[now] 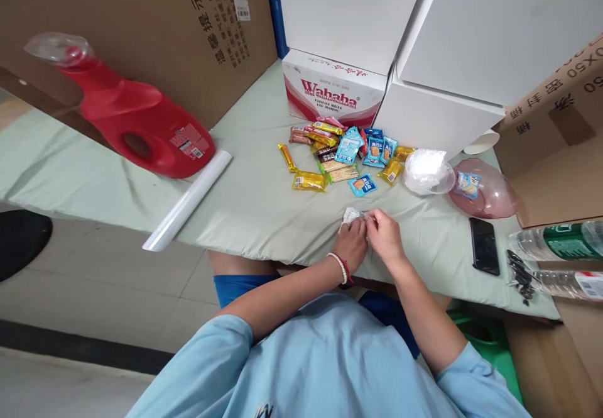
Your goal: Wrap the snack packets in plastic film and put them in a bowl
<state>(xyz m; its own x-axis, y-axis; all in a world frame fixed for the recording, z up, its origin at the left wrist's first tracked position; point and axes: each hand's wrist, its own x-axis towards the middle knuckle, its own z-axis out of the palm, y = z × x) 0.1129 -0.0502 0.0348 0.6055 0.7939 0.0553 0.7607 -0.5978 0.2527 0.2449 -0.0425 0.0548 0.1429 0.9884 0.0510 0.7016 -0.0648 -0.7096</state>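
Close to the table's front edge, a small whitish packet in crinkled plastic (351, 215) lies at my fingertips, partly covered by them. My left hand (352, 242), with a beaded bracelet at its wrist, is closed over the packet's near side. From the right, my right hand (384, 236) pinches at its edge, fingers closed; the exact grip is hidden. Beyond both hands is a loose pile of wrapped snacks: a blue packet (362, 185), a yellow-wrapped snack (309, 181), a green-wrapped biscuit bar (343, 173) and several others.
Right of the pile stand a clear bowl with white plastic (443, 182) and a pink bowl (499, 195) holding one packet. A phone (483, 246), keys (521, 276) and plastic bottles (572, 241) lie farther right. Left are a red jug (146, 126) and a white roll (187, 200). Behind stands a Wahaba carton (332, 88).
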